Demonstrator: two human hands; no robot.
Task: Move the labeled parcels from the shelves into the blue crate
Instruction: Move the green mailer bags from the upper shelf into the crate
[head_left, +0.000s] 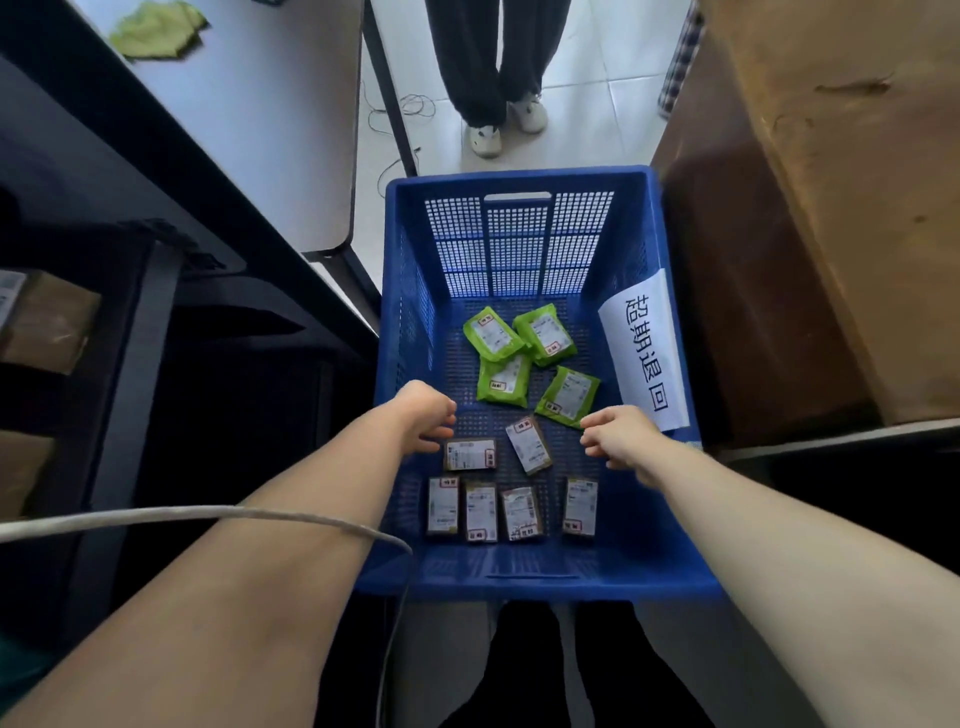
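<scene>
The blue crate stands on the floor right below me. Inside lie several green labeled parcels toward the far end and several small brown labeled parcels nearer to me. My left hand hovers over the crate's left side with curled fingers and holds nothing. My right hand hovers over the right side, fingers loosely bent, also holding nothing. Both hands are above the parcels, apart from them.
A white paper sign hangs on the crate's right wall. Dark shelves with brown boxes are at the left, a large cardboard box at the right. A person's legs stand beyond the crate. A white table carries a green cloth.
</scene>
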